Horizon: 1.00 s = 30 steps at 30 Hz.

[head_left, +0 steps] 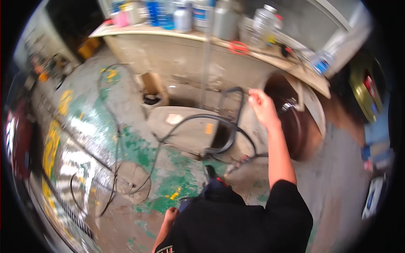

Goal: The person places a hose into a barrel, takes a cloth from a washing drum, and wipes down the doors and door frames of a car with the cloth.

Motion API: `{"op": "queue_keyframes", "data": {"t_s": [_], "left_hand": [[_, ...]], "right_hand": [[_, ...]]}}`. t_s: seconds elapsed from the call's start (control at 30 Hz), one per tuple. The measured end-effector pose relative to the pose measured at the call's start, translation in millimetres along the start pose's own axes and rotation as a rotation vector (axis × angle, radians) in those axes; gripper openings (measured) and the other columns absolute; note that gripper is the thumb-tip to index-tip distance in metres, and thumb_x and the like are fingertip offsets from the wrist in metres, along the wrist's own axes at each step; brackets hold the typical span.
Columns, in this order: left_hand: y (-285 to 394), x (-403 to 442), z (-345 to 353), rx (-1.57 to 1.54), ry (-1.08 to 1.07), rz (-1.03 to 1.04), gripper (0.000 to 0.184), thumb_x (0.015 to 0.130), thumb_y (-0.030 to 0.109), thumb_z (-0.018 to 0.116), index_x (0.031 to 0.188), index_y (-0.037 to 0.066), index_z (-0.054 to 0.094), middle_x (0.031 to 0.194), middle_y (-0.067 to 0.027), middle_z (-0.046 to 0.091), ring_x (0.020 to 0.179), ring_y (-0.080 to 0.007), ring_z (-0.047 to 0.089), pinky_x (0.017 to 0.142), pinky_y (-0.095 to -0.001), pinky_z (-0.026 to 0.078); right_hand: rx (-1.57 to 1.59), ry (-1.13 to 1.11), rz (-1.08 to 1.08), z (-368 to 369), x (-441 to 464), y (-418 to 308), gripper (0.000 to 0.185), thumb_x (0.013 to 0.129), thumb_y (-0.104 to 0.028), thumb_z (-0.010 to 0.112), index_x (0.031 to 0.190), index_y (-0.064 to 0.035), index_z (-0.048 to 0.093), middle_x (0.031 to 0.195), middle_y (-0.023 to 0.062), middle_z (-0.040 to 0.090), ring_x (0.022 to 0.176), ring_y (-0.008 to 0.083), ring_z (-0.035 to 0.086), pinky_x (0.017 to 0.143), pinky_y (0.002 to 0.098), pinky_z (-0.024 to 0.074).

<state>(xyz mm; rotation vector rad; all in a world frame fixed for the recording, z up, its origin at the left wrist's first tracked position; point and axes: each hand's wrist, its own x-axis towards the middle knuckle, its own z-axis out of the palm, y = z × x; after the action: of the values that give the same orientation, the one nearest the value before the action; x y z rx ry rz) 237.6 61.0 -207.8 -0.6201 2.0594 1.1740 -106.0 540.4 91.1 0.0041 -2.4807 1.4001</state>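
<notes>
My right hand point(261, 105) is stretched forward at the right of centre, fingers curled together; what they hold, if anything, is too blurred to tell. It is beside a large round brown basin point(295, 130) and a bent black hose point(241, 99). Low in the view, my left hand point(171, 214) hangs by my side with its fingers curled, and I cannot make out anything in it. Between the hands and the ledge stands a grey machine point(181, 120) with a thick black hose point(190, 118) looped over it.
Bottles, among them a white one point(182, 19), line a ledge point(168, 33) across the top. A cardboard box point(152, 90) stands below it. Thin black cables point(116, 126) trail over the green and grey floor. A red vehicle point(21, 143) is at the left edge.
</notes>
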Motion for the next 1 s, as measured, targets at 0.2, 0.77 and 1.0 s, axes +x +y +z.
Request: {"op": "queue_keyframes", "data": {"t_s": [0.2,0.77,1.0], "left_hand": [[-94.2,-24.4,-33.3,-0.107,0.155,-0.062,0.035,0.083,0.030,0.056,0.100,0.001,0.065,0.094,-0.0181,0.067,0.091,-0.0310,0.064,0.083,-0.0401,0.049],[-350.5,-46.6,-162.0,-0.649,0.467,-0.280,0.034,0.081,0.036,0.057,0.084,0.003,0.065,0.073,-0.0147,0.066,0.068,-0.0247,0.063,0.066,-0.0368,0.050],[-494.6,-75.8,-306.1,-0.607,0.423,-0.570,0.039,0.077,0.039,0.059,0.085,0.002,0.071,0.082,-0.0149,0.069,0.081,-0.0250,0.066,0.081,-0.0350,0.050]], "right_hand": [[0.048,-0.677,-0.023,248.3,-119.8,-75.4,0.029,0.090,-0.017,0.058,0.114,-0.0020,0.056,0.096,0.0081,0.064,0.082,0.0157,0.059,0.076,0.0298,0.0487],[-0.484,-1.834,-0.492,687.4,-360.7,-135.6,0.050,0.086,-0.049,0.050,0.119,-0.0127,0.059,0.118,0.0189,0.059,0.111,0.0359,0.054,0.093,0.0438,0.0439],[-0.603,-2.173,-0.478,924.7,-335.1,-230.8,0.035,0.087,-0.029,0.043,0.097,-0.0045,0.065,0.091,0.0169,0.067,0.078,0.0333,0.065,0.076,0.0436,0.0489]]}}
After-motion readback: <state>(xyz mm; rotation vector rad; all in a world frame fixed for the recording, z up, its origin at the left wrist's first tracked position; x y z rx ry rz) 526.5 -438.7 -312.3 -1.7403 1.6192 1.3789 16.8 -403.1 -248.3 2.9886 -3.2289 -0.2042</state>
